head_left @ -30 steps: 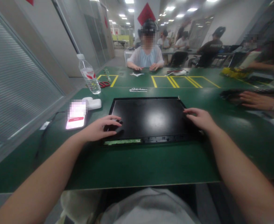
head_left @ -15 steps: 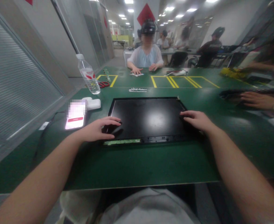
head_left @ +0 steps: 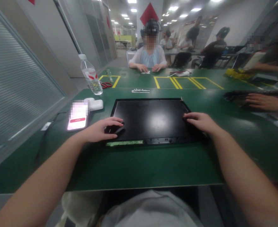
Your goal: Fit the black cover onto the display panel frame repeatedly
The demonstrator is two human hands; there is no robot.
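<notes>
Your left hand (head_left: 101,130) and right hand (head_left: 202,121) spread open over a black panel's (head_left: 139,121) sides, likely stiff, slick, fragile and best held by its frame (head_left: 148,99).

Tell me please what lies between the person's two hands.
In the head view, the middle of the black screen lies between the left hand and the right hand.
</notes>
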